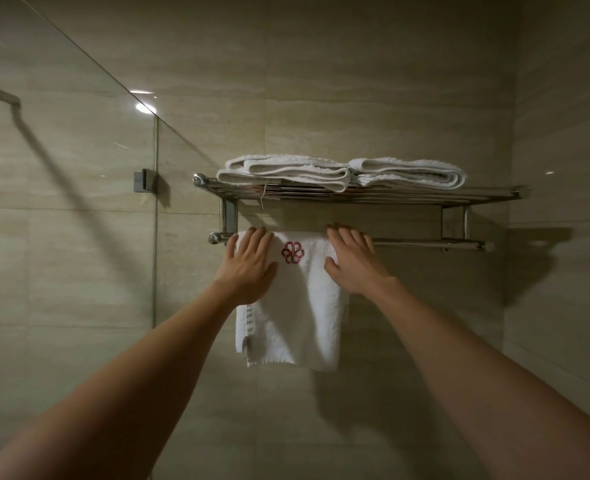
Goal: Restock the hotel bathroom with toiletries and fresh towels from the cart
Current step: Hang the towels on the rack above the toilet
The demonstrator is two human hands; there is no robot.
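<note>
- Head view: a person's left hand (252, 263) and right hand (354, 259) lie flat on a white hand towel (297, 317), fingers straight and spread, curled round nothing; the left palm covers the towel's upper left corner, the right its upper right edge, with fingertips reaching the rail (425, 242).
- The towel hangs over the rail's left end, just beside the left bracket; a red embroidered emblem (292, 252) shows between the two hands; the rail's right end is bare.
- Above, on the rack shelf (425, 197), two folded white towels (286, 173) lie side by side and touching, toward its left end; a loose thread (263, 199) dangles off the shelf's front edge.
- A glass shower panel (78, 202) stands left of the rack, fixed to the tiled wall (355, 98) by a metal clamp (144, 180).
</note>
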